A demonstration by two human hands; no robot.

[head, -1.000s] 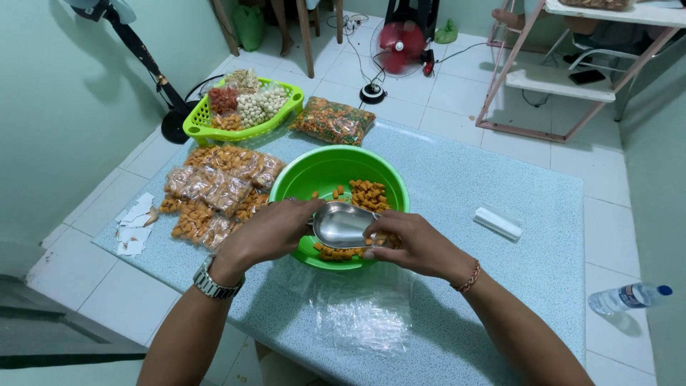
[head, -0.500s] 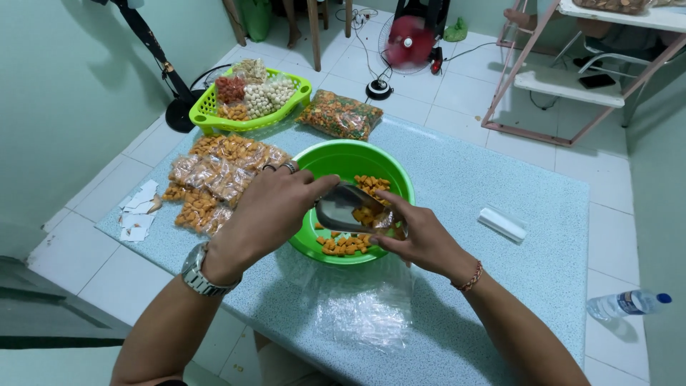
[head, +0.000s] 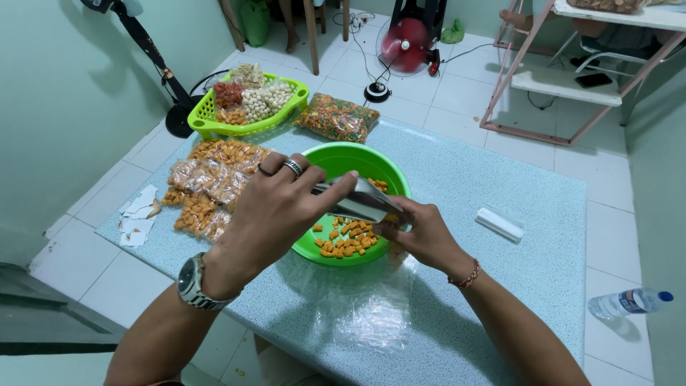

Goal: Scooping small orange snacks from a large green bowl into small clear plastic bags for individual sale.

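Note:
A green plastic bowl (head: 355, 154) stands on the light blue table and holds small orange snack pieces (head: 346, 241). My left hand (head: 275, 211), with a ring and a wristwatch, grips a shiny metal scoop (head: 359, 201) over the bowl, its narrow end tilted to the right. My right hand (head: 423, 234), with a bracelet on the wrist, is closed at the scoop's tip. It pinches what looks like a small clear plastic bag (head: 397, 254) that hangs at the bowl's right rim.
Filled packets of orange snacks (head: 207, 182) lie left of the bowl. Behind them are a green basket (head: 202, 118) of snack packs and a big bag of mixed snacks (head: 337, 118). Flat clear bags (head: 357, 307) lie near me. A white roll (head: 500, 223) is at the right, a water bottle (head: 629, 302) on the floor.
The scoop went from level with its hollow facing up to tilted with its tip toward my right hand. My left hand has turned over on top of it.

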